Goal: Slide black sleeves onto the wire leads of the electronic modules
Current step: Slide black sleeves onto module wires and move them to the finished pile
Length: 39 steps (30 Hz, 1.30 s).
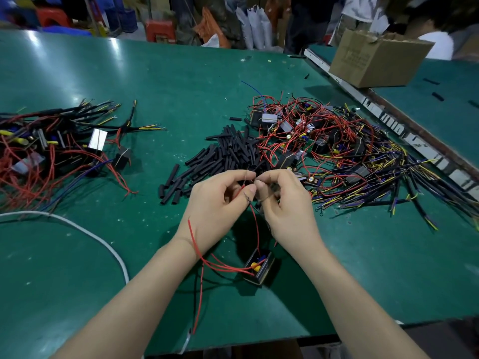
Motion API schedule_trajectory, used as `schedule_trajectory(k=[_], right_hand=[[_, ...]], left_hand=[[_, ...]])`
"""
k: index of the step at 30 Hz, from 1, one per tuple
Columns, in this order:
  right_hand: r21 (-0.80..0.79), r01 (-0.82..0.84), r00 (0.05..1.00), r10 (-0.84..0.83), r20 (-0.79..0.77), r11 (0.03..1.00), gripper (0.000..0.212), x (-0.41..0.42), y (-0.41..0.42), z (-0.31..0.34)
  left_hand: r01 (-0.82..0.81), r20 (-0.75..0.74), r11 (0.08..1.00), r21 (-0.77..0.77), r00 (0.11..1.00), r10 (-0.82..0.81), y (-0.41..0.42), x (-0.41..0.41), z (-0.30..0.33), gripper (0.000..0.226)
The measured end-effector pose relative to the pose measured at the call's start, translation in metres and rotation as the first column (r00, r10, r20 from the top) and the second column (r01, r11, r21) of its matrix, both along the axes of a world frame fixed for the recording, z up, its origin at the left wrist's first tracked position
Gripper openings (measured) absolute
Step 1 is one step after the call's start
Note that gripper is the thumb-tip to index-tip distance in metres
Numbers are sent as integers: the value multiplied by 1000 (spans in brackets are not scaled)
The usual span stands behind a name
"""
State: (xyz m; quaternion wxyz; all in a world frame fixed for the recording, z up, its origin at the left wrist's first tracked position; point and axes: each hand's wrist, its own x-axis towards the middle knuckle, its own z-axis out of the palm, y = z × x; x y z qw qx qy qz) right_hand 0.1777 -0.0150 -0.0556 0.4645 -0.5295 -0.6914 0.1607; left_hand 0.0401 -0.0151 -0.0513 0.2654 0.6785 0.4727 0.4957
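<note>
Head view: left hand and right hand pinch thin red leads together above the module, likely gathering them for a sleeve from the nearby black pile.

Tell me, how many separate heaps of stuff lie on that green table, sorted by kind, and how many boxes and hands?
Heaps of wired modules: 2, left heap and right heap
Heap of loose black sleeves: 1
Single black module with red wires near the table edge: 1
Brown cardboard box: 1
Hands: 2, left hand and right hand, both pinching thin leads
Total: 7
</note>
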Motion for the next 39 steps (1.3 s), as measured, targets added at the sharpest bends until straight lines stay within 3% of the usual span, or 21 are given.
schedule_trajectory(k=[6,20,24,34,39], right_hand=[[-37,0,1000,0,10,999,12,-2,0,-1],[184,68,997,-59,-55,981,8,-7,-4,-1],[203,50,997,-36,-71,978,9,-7,-3,-1],[187,29,991,-3,-137,982,11,-4,-1,-2],[151,4,985,22,-171,989,11,-4,1,-2]], left_hand=[[5,1,1000,-26,1000,-5,1,-1,0,18],[12,51,988,-151,999,-4,5,-3,-1,9],[71,33,993,-95,997,-68,1,-2,-1,15],[-44,97,995,-88,994,52,3,-3,0,22],[-17,124,996,-87,992,27,6,-4,1,22]])
